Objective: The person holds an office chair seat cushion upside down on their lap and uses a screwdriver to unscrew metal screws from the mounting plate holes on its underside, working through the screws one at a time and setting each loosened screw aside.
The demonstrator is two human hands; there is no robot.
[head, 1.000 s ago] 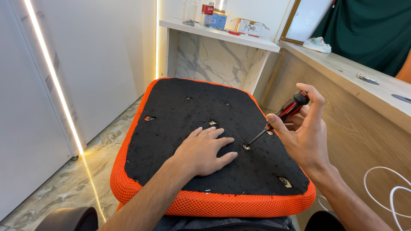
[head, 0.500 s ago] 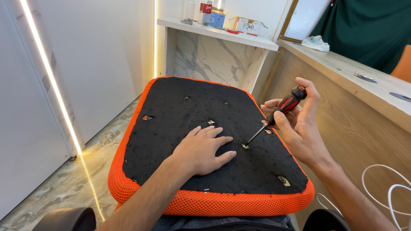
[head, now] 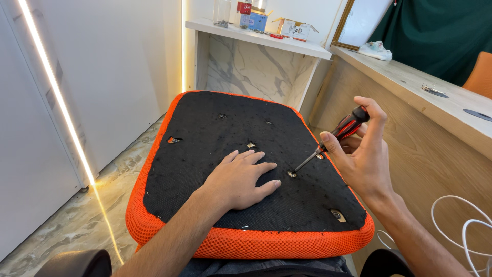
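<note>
The seat cushion (head: 225, 133) lies upside down across the person's lap, its black fabric underside facing up and its orange mesh rim running around all four sides; the near rim sits just above the lap and the far rim ends close to the marble-faced shelf unit (head: 256, 61). To the left of the cushion there is open marble floor (head: 77, 225) as far as the white wall panel with its lit strip (head: 56, 97); to the right the wooden desk (head: 425, 92) stands close beside the rim, leaving only a narrow gap where the right forearm passes. The left hand (head: 241, 179) lies flat and released on the black underside, fingers spread, the thumb tip just beside a screw hole (head: 291, 174). The right hand (head: 364, 154) is clenched around the red-and-black handle of a screwdriver (head: 333, 139), which slants down to the left with its tip set in that hole. Further holes show near the right front corner and along the left side. A white cable (head: 461, 225) loops on the floor at the right. Against the earlier frames, the left hand has stayed in place, while the right hand's fingers have shifted around the handle and the tip remains in the same hole.
</note>
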